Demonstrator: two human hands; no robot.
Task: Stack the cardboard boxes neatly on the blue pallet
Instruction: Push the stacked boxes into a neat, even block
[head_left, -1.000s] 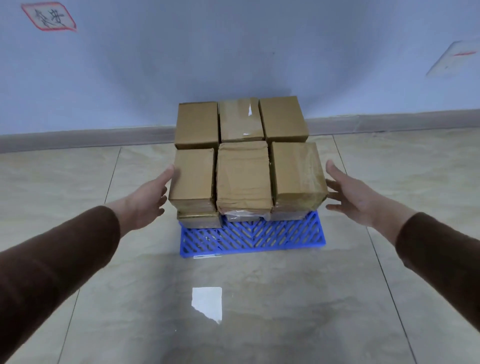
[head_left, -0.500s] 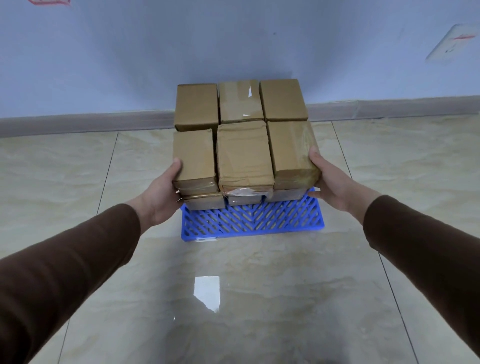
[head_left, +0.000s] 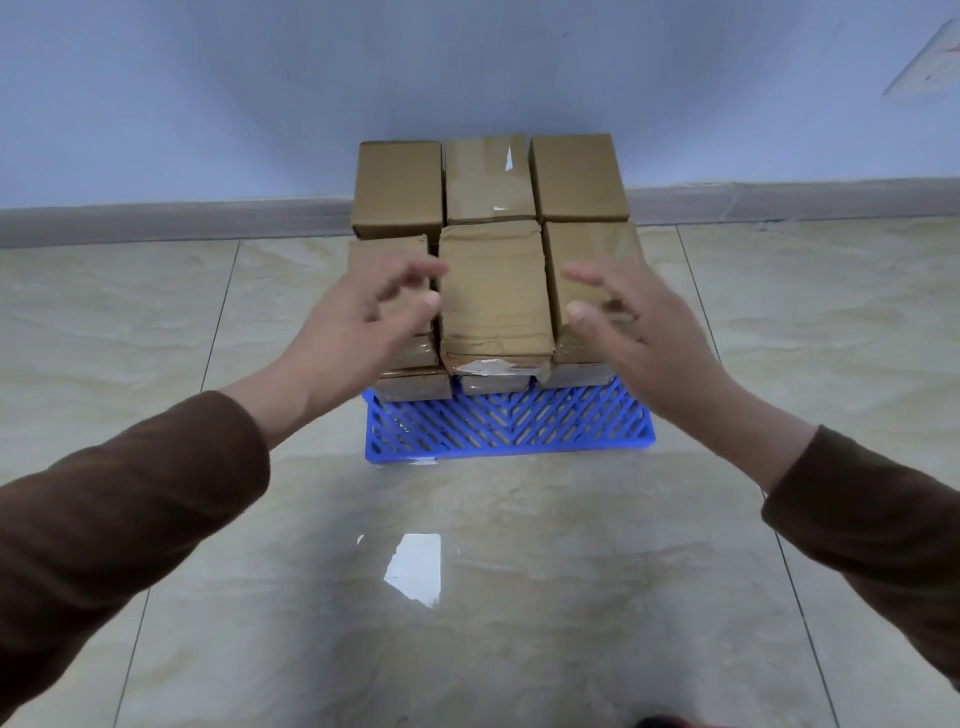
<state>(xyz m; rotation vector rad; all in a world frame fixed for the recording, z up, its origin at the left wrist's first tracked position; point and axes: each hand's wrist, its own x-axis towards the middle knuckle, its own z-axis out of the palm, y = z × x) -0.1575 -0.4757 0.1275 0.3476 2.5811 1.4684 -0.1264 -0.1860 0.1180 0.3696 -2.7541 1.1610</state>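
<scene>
Several brown cardboard boxes stand stacked in layers on the blue pallet (head_left: 511, 431), in two rows of three. The front middle box (head_left: 493, 291) is wrinkled and taped, with torn tape at its lower front. The back row (head_left: 488, 179) sits against the wall side. My left hand (head_left: 363, 327) hovers over the front left box (head_left: 384, 260), fingers apart, thumb close to the middle box's left edge. My right hand (head_left: 634, 322) hovers over the front right box (head_left: 592, 244), fingers spread, holding nothing. Both hands look motion-blurred.
The pallet rests on glossy beige floor tiles (head_left: 156, 338) close to a blue-grey wall with a grey skirting board (head_left: 182, 221). A bright light reflection (head_left: 415, 569) lies on the floor in front. A dark shoe tip (head_left: 660, 722) shows at the bottom edge.
Both hands have left the outer sides of the front row and moved inward and up, above the front boxes on either side of the middle one. The boxes stay in place.
</scene>
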